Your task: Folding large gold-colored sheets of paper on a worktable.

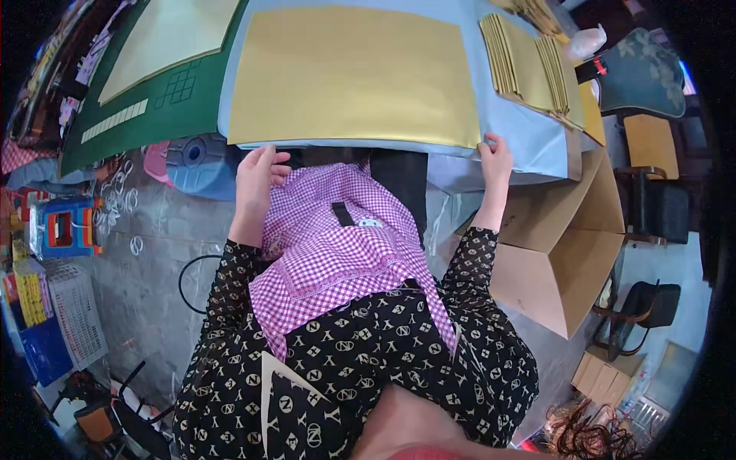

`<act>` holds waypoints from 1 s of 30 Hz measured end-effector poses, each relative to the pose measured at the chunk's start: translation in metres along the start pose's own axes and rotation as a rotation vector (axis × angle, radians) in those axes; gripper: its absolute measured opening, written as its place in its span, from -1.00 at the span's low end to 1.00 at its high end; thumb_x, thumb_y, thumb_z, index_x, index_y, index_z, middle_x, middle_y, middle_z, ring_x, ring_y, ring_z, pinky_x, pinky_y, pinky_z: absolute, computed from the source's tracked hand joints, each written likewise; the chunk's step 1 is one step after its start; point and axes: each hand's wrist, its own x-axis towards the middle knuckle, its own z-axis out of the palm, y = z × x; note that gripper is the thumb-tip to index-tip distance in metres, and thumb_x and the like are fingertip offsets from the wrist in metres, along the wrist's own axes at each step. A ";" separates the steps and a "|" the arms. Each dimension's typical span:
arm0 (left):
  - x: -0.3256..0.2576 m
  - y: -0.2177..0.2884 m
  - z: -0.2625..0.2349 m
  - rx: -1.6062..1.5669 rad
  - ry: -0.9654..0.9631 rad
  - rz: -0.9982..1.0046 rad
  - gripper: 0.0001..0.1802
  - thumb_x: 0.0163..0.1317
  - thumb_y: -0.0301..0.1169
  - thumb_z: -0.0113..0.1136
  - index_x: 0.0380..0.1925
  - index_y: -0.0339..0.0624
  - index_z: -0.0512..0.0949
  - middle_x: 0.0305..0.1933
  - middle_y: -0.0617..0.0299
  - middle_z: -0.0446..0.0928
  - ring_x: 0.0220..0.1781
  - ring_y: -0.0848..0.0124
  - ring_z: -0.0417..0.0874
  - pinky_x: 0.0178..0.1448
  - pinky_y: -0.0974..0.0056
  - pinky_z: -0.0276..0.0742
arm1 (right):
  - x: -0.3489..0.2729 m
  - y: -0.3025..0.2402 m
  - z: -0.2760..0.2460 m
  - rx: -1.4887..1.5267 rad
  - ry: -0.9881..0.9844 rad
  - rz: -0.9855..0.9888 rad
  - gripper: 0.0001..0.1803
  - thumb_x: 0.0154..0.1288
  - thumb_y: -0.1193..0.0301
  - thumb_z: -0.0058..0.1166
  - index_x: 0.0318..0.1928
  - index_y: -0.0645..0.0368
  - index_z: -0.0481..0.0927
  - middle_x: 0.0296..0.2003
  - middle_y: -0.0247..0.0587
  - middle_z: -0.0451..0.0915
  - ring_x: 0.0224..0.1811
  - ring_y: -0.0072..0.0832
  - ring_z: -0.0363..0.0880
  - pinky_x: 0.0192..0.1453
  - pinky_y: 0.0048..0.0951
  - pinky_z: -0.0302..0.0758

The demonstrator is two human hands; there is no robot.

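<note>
A large gold sheet (pixel 353 77), smooth and slightly shiny, lies flat on the pale blue cloth-covered table (pixel 529 146). My right hand (pixel 497 159) is at its near right corner, with thumb and fingertips closed on the edge. My left hand (pixel 262 172) hovers just in front of the table edge, near the sheet's near left corner. Its fingers are loosely bent and apart from the thumb, with nothing seen between them. A stack of folded gold pieces (pixel 529 65) rests on the cloth to the right of the sheet.
On the left lies a green cutting mat (pixel 176 107) with a cream sheet (pixel 172 46) on it. An open cardboard box (pixel 552 238) stands below the table's right end. Blue and pink stools (pixel 199 161) are under the table. Chairs (pixel 644 73) stand at the far right.
</note>
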 end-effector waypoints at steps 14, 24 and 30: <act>-0.001 0.007 0.013 -0.073 -0.124 -0.057 -0.69 0.38 -0.30 -0.03 -0.11 -0.37 0.44 -0.25 0.01 0.62 -0.46 0.42 0.62 -0.47 0.42 0.49 | -0.024 -0.023 -0.004 -0.051 0.059 0.043 -0.64 0.20 0.18 0.09 -0.15 0.20 0.62 -0.30 0.03 0.65 -0.21 -0.12 0.62 -0.09 -0.24 0.50; 0.001 0.003 0.020 -0.102 -0.140 -0.093 -0.72 0.34 -0.33 0.03 -0.13 -0.37 0.45 -0.29 0.00 0.62 -0.49 0.40 0.62 -0.51 0.43 0.45 | -0.018 -0.001 0.002 0.024 0.000 0.092 -0.62 0.18 0.16 0.07 -0.26 0.28 0.63 -0.33 0.09 0.64 -0.20 -0.04 0.61 -0.08 -0.20 0.49; 0.007 0.004 0.022 -0.106 -0.159 -0.084 -0.71 0.33 -0.34 0.06 -0.15 -0.41 0.47 -0.28 -0.06 0.61 -0.48 0.34 0.64 -0.50 0.40 0.50 | -0.015 0.011 0.012 0.123 0.034 0.130 -0.65 0.19 0.22 0.13 -0.30 0.33 0.62 -0.58 -0.24 0.61 -0.58 -0.59 0.55 -0.47 -0.54 0.47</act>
